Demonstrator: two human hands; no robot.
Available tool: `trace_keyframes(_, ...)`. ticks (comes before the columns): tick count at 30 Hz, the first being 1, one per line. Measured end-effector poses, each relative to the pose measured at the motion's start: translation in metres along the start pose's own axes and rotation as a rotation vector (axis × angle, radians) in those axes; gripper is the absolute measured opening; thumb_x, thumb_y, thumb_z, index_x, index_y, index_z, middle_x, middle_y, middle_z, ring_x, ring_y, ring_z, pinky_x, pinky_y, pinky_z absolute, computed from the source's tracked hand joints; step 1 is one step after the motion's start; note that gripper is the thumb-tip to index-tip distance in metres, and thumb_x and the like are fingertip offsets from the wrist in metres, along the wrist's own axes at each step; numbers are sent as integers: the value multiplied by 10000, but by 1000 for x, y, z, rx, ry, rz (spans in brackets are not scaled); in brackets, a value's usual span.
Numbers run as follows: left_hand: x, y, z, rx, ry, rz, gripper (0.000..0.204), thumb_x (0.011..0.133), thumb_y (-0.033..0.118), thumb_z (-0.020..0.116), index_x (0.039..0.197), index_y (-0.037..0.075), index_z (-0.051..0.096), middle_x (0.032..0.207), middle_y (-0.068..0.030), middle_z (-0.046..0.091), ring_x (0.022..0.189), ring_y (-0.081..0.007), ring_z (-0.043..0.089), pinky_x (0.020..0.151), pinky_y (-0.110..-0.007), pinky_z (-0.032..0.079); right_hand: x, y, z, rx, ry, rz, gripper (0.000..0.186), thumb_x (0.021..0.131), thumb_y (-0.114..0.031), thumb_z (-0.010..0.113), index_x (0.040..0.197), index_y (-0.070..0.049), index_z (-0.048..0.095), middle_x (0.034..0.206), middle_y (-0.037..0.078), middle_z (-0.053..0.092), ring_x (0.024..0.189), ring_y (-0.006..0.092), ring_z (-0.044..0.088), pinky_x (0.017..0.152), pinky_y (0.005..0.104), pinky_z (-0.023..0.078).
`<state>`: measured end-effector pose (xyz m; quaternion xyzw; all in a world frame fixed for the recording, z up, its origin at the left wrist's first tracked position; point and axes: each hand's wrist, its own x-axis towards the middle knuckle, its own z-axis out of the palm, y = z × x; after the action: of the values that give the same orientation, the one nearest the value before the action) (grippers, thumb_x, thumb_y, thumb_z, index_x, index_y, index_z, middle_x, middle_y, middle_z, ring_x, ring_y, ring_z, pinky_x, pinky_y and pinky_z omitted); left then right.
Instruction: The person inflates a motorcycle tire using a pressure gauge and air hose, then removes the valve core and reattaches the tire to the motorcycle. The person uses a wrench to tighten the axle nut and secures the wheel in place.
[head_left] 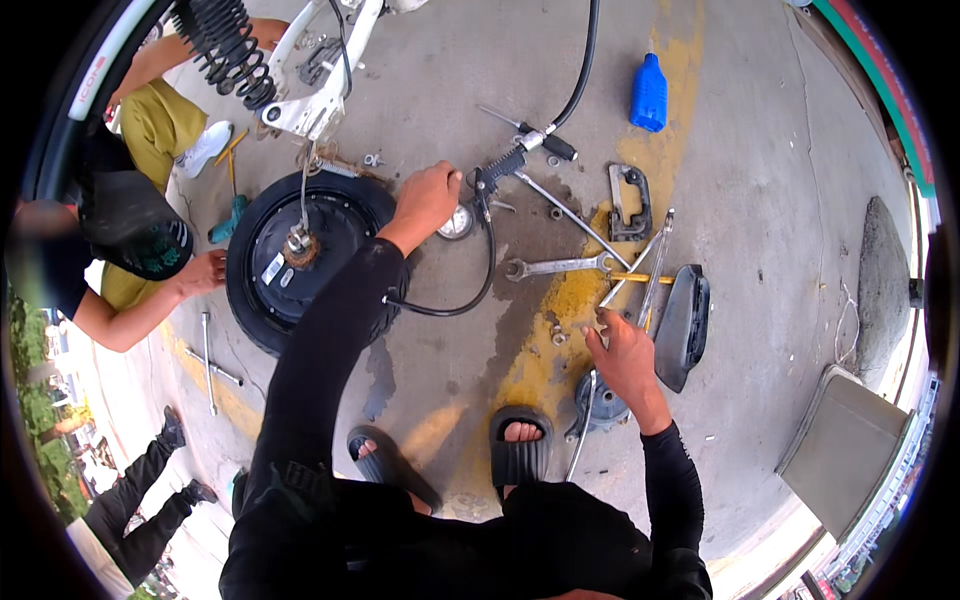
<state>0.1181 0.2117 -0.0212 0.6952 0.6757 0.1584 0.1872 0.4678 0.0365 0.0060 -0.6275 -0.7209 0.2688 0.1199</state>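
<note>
My left hand (428, 208) has curled fingers beside the round gauge (456, 222) of a tyre inflator gun (500, 170). What is under the fingers is hidden. A black hose (488, 270) loops from the inflator to the wheel (250, 300), whose black tyre surrounds a dark hub. My right hand (628, 358), thumb and fingers apart, hovers over the ground close to several metal tools, including a long shiny wrench (655, 268) and a yellow-handled tool (640, 278). Below that hand sits a round metal drum part (605, 408). A dark plastic cover (684, 325) lies to its right.
Left, another person's hand (205, 272) reaches the tyre. Above the wheel stand a white frame (325, 105) and coil spring (225, 50). Around lie a combination spanner (560, 267), metal bracket (630, 203), blue bottle (649, 95), cross wrench (208, 365) and teal-handled tool (230, 220).
</note>
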Motion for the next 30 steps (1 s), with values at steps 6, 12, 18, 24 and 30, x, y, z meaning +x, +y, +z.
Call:
trace_keyframes(6, 107, -66, 55, 241, 226, -165, 324, 1018, 329, 531, 1001, 28, 650, 1000, -222, 694, 914, -448, 669, 767, -563, 523, 81, -25, 0, 267, -16, -60, 297, 924, -180, 689, 1139, 23, 660, 992, 235, 721, 925, 410, 706, 784, 459, 570)
trace_keyframes(12, 119, -66, 87, 295, 444, -127, 251, 1009, 313, 539, 929, 84, 603, 940, -149, 655, 860, -403, 650, 698, -534, 517, 307, -87, 10, 324, 312, -373, 413, 964, -148, 618, 1302, 70, 526, 1063, 301, 633, 955, 485, 640, 826, 511, 532)
trace_keyframes(18, 117, -63, 79, 260, 408, -152, 192, 966, 273, 599, 892, 96, 595, 876, -131, 627, 808, -378, 637, 649, -515, 500, 533, -79, 35, 140, 528, -66, 446, 995, -215, 591, 1351, 46, 527, 1228, 294, 594, 1038, 474, 636, 899, 512, 541)
trace_keyframes(24, 121, -62, 77, 227, 393, -109, 179, 944, 240, 620, 855, 87, 587, 848, -127, 615, 784, -370, 629, 627, -492, 496, 639, -46, 26, -165, 627, 148, 247, 992, -275, 597, 1092, -80, 710, 1167, 158, 650, 1099, 360, 652, 890, 460, 562)
trace_keyframes(30, 122, -59, 72, 168, 364, -156, 189, 957, 235, 601, 848, 82, 581, 831, -122, 606, 761, -370, 621, 611, -485, 485, 661, -29, 30, -364, 637, -62, 159, 927, -150, 609, 949, -77, 748, 1107, 107, 689, 1003, 343, 705, 815, 453, 591)
